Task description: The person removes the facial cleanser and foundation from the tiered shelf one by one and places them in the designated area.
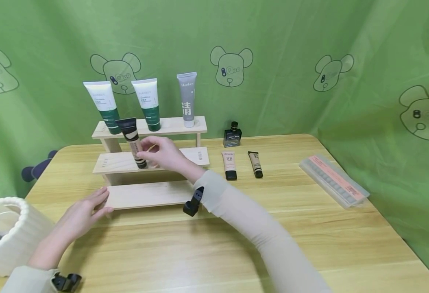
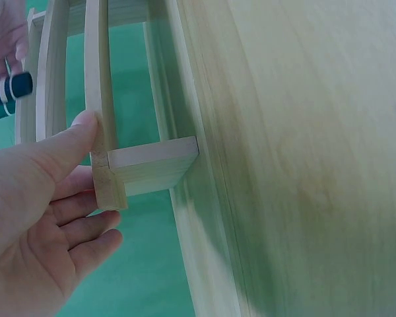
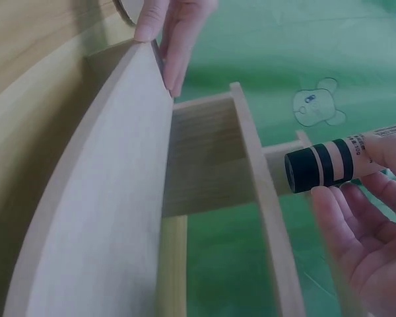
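My right hand (image 1: 166, 154) pinches a beige cosmetic tube (image 1: 135, 145) with a black cap and a black crimped end. The tube stands nearly upright, cap down, over the left part of the middle tier of a three-tier wooden display rack (image 1: 144, 196). In the right wrist view its black cap (image 3: 303, 170) is close to the tier's edge. My left hand (image 1: 80, 213) holds the left end of the bottom tier, thumb (image 2: 79, 135) on the board and fingers around its end. On the top tier stand two white-and-green tubes (image 1: 148, 103) and a grey tube (image 1: 188, 99).
Right of the rack are a dark perfume bottle (image 1: 232, 136), a pink BB tube (image 1: 229, 165) and a small beige tube (image 1: 255, 164), both lying flat. Farther right lies a clear plastic case (image 1: 334, 179). A white ribbed basket (image 1: 27, 228) stands at the left. Green curtain hangs behind.
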A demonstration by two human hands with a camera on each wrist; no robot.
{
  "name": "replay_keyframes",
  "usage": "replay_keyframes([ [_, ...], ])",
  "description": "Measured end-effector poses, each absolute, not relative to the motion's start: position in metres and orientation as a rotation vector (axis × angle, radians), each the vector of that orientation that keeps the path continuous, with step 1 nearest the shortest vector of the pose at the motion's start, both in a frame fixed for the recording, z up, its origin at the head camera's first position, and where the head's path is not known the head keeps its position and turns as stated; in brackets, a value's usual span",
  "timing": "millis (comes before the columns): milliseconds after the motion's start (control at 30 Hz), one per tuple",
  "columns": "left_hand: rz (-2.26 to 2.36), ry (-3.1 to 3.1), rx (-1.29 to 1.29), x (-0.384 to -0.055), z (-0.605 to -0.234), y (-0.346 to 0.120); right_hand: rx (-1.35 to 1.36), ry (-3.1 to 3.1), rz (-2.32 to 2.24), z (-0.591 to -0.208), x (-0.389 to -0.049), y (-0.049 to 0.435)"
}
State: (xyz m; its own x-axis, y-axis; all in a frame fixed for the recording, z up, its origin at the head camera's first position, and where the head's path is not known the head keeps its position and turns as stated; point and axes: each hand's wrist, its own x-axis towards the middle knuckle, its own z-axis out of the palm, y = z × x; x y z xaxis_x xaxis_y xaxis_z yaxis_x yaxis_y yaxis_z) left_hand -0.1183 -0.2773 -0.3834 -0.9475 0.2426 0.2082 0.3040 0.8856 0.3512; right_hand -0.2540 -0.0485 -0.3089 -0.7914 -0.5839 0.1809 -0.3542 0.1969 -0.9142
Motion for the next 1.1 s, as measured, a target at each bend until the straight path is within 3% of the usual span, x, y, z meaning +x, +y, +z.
replay_keyframes([
  [700,-0.587,-2.922,-0.408,-0.118,-0.382,-0.277,-0.766,2.401,-1.782,-0.287,-0.256,0.079],
  [1100,-0.587,-2.921,-0.410,-0.118,-0.381,-0.276,-0.591,2.507,-1.839,-0.297,-0.260,0.167],
])
